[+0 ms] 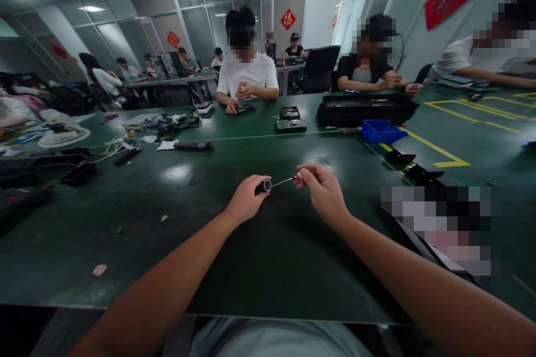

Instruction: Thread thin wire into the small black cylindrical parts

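My left hand (pixel 246 199) is closed around a short black cylinder (pixel 263 186), its round end with a silvery ring facing to the right. The cylinder's inside is too small to make out. Between the thumb and fingers of my right hand (pixel 321 187) is the reddish handle of a screwdriver (pixel 283 182). Its thin metal shaft slants down to the left, and the tip meets the ringed end of the cylinder; whether it goes inside I cannot tell. Both hands are held above the green table (pixel 234 256), close together.
Across the table a person (pixel 248 75) handles a dark device. Hard drives (pixel 290 125), a long black tray (pixel 368 110) and a blue bin (pixel 383 131) stand beyond my hands. A dark pen-like tool (pixel 194 145) lies left, near cables and a white fan (pixel 65 136). Black brackets (pixel 422 172) lie right.
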Demonstrator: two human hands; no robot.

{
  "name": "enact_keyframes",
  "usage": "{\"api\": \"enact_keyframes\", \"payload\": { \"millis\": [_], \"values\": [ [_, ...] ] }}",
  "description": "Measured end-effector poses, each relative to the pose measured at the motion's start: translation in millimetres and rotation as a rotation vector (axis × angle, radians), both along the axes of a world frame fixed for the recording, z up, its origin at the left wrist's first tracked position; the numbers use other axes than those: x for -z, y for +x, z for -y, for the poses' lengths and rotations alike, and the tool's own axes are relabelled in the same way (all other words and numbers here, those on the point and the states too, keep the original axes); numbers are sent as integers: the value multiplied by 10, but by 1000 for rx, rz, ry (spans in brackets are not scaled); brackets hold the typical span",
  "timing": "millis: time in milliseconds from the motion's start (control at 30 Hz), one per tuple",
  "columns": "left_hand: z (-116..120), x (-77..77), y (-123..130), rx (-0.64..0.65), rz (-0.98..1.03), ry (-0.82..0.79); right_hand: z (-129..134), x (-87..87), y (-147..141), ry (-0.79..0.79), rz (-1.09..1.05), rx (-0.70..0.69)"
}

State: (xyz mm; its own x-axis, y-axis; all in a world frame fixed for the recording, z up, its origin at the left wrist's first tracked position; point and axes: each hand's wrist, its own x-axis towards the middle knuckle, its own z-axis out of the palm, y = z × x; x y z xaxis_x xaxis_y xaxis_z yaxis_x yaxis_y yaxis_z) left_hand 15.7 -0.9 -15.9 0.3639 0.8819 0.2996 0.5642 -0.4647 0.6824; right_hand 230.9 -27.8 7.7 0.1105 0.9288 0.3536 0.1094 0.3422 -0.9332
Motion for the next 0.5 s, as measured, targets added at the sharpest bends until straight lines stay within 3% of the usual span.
{"api": "enact_keyframes", "payload": {
  "millis": [500],
  "values": [
    [26,-59,33,6,17,27,-13,27,-22,-29,15,4]
  ]
}}
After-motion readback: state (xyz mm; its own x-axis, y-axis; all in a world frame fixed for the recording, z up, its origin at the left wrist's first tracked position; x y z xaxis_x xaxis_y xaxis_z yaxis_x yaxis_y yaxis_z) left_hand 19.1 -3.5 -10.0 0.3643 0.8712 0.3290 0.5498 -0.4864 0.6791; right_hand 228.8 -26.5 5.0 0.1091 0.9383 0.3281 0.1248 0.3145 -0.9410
